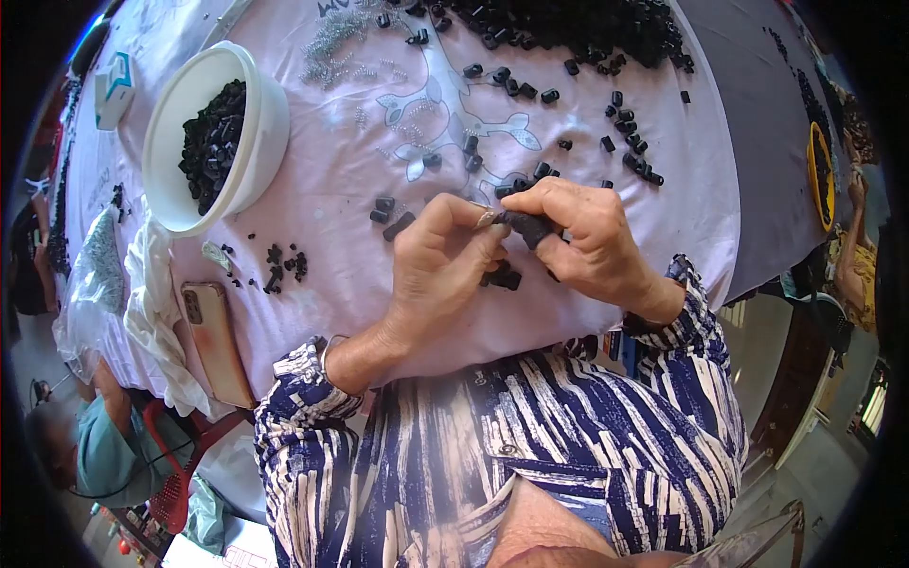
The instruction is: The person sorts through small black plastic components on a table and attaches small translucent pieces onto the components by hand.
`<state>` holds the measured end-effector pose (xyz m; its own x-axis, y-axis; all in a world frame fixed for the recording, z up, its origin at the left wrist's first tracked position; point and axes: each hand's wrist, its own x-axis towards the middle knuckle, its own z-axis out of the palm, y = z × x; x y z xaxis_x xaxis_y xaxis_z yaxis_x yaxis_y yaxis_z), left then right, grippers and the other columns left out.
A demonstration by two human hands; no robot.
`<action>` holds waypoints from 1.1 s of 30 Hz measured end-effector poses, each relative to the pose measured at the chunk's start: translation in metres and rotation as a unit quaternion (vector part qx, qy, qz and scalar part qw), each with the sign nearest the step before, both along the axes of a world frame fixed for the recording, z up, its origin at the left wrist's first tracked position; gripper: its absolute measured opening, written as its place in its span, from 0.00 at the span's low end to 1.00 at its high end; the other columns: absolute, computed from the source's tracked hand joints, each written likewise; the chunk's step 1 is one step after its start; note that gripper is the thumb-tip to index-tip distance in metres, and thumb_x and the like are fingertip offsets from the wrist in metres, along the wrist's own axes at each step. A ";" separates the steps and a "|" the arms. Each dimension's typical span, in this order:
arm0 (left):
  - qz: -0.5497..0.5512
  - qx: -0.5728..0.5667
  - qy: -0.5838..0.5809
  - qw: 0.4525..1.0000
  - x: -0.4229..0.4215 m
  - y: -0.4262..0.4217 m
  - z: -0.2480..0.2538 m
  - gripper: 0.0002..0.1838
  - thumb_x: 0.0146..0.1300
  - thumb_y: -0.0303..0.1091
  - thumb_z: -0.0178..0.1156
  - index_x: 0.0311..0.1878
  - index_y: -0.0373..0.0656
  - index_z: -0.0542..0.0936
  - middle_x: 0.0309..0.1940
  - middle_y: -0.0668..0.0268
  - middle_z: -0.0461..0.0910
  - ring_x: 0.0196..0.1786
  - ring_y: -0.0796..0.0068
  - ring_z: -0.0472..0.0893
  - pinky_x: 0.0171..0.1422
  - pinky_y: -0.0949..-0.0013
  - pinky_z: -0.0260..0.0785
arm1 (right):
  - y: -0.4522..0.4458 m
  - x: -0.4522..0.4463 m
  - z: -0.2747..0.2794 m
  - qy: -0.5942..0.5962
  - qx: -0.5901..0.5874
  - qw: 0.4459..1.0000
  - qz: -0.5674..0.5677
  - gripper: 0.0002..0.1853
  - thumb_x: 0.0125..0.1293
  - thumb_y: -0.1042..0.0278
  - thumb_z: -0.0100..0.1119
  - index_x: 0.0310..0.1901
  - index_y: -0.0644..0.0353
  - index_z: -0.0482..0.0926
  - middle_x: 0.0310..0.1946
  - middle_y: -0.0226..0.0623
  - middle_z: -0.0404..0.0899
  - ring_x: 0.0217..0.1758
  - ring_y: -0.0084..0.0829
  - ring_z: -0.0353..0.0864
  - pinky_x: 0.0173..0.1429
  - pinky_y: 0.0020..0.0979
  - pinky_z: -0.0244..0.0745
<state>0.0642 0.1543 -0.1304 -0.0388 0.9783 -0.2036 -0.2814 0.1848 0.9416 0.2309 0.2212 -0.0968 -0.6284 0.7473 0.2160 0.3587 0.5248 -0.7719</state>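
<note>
My left hand [437,263] is closed in a pinch on a small silvery coil spring [488,218] above the cloth. Against it my right hand [598,235] grips a small black plastic part [526,228], with the fingertips of both hands almost touching. Fingers hide much of the spring and the part, so I cannot tell whether they are joined. Several loose black cylindrical pieces [400,225] lie just left of my left hand, and others [505,277] are partly hidden beneath my hands. A scatter of silvery springs [338,47] lies farther up the cloth.
A white tub [272,142] of black pieces stands at left. Near it are a phone [216,341], a clear bag of springs [98,270] and a small box [114,90]. A large black heap [578,24] lies at the back. Other people sit at both sides.
</note>
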 end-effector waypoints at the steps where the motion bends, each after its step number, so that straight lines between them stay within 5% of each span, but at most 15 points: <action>1: 0.002 -0.005 -0.010 1.000 0.001 0.001 0.001 0.04 0.64 0.21 0.61 0.39 0.35 0.75 0.31 0.67 0.81 0.34 0.85 0.80 0.35 0.80 0.75 | 0.001 0.001 -0.001 0.004 -0.009 1.000 0.002 0.14 0.48 0.83 0.57 0.40 0.67 0.80 0.30 0.43 0.80 0.32 0.37 0.81 0.36 0.33 0.74; 3: -0.001 -0.011 -0.017 1.000 0.000 0.002 0.004 0.04 0.64 0.21 0.61 0.40 0.35 0.75 0.32 0.67 0.81 0.34 0.84 0.81 0.36 0.80 0.75 | 0.003 0.004 -0.002 0.008 -0.029 1.000 0.005 0.13 0.53 0.84 0.58 0.42 0.68 0.81 0.28 0.38 0.79 0.28 0.27 0.78 0.32 0.25 0.70; 9: -0.020 -0.028 -0.018 0.999 -0.004 0.002 0.006 0.05 0.64 0.21 0.61 0.40 0.35 0.75 0.34 0.67 0.81 0.35 0.83 0.81 0.37 0.80 0.76 | 0.005 0.004 -0.003 0.016 -0.064 0.998 0.008 0.12 0.54 0.84 0.58 0.41 0.67 0.81 0.29 0.37 0.80 0.28 0.24 0.78 0.31 0.24 0.70; 12: -0.028 -0.044 -0.026 0.998 -0.006 0.003 0.006 0.05 0.63 0.21 0.62 0.40 0.35 0.75 0.33 0.66 0.81 0.35 0.83 0.81 0.37 0.80 0.76 | 0.001 0.001 0.000 -0.004 -0.036 0.999 -0.012 0.13 0.47 0.81 0.54 0.38 0.66 0.80 0.30 0.45 0.81 0.33 0.42 0.83 0.38 0.36 0.76; 18: -0.021 -0.048 -0.018 0.998 -0.004 0.005 0.007 0.06 0.62 0.22 0.62 0.40 0.34 0.76 0.32 0.66 0.81 0.34 0.83 0.81 0.36 0.79 0.76 | 0.002 0.002 0.003 -0.012 -0.042 0.999 -0.012 0.12 0.48 0.81 0.56 0.37 0.65 0.81 0.29 0.44 0.81 0.32 0.41 0.82 0.37 0.36 0.76; 21: -0.019 -0.062 -0.021 0.998 -0.003 0.006 0.010 0.06 0.63 0.22 0.62 0.41 0.33 0.76 0.32 0.66 0.81 0.33 0.83 0.82 0.36 0.79 0.76 | 0.001 0.004 -0.004 0.002 -0.037 0.999 -0.010 0.16 0.46 0.86 0.56 0.40 0.69 0.80 0.29 0.40 0.79 0.28 0.30 0.80 0.32 0.27 0.72; 27: -0.023 -0.084 -0.022 0.996 -0.003 0.009 0.015 0.07 0.63 0.23 0.62 0.43 0.32 0.77 0.32 0.66 0.82 0.33 0.82 0.82 0.36 0.79 0.75 | -0.002 0.002 0.001 -0.011 -0.015 1.000 -0.021 0.12 0.50 0.81 0.59 0.38 0.65 0.79 0.30 0.44 0.80 0.32 0.42 0.82 0.36 0.36 0.76; 33: -0.025 -0.102 -0.011 0.994 -0.004 0.014 0.019 0.07 0.60 0.23 0.63 0.40 0.33 0.78 0.30 0.66 0.81 0.31 0.83 0.81 0.33 0.80 0.74 | -0.002 0.001 0.001 -0.004 -0.019 1.000 -0.020 0.12 0.49 0.81 0.59 0.39 0.66 0.79 0.29 0.44 0.79 0.32 0.42 0.81 0.36 0.37 0.75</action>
